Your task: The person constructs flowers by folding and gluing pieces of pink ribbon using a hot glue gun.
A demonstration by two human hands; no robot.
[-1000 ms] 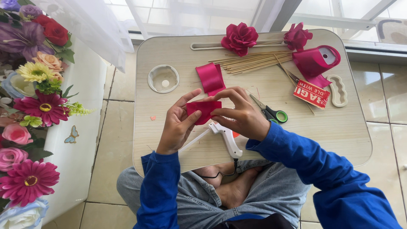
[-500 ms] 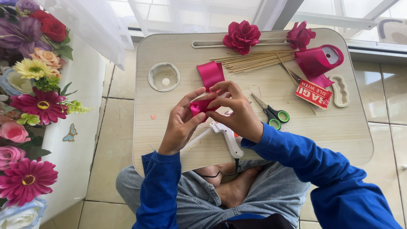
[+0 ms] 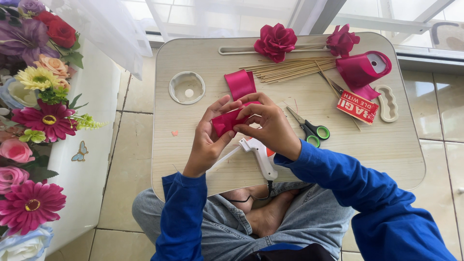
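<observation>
Pinched between both hands: a folded piece of magenta ribbon [image 3: 227, 122], held just above the lap table [image 3: 203, 159], near its middle. Left hand [image 3: 209, 140] closed on the ribbon's lower left end, thumb underneath, fingers curled over the top. Right hand [image 3: 270, 124] closed on the ribbon's right end, fingertips pressing the fold from above.

Just behind the hands, flat on the table: a loose strip of the same ribbon [image 3: 240, 83]. Directly below the hands: white glue gun [image 3: 258, 153], nozzle pointing left, cord trailing off the near edge. Right of the right hand: green-handled scissors [image 3: 309, 128]. Further right: red label sticker [image 3: 357, 107] and ribbon spool [image 3: 363, 70]. Far edge: bundle of wooden skewers [image 3: 290, 70], two finished ribbon roses [image 3: 275, 41]. Left of the table, well apart: bank of artificial flowers [image 3: 38, 96].
</observation>
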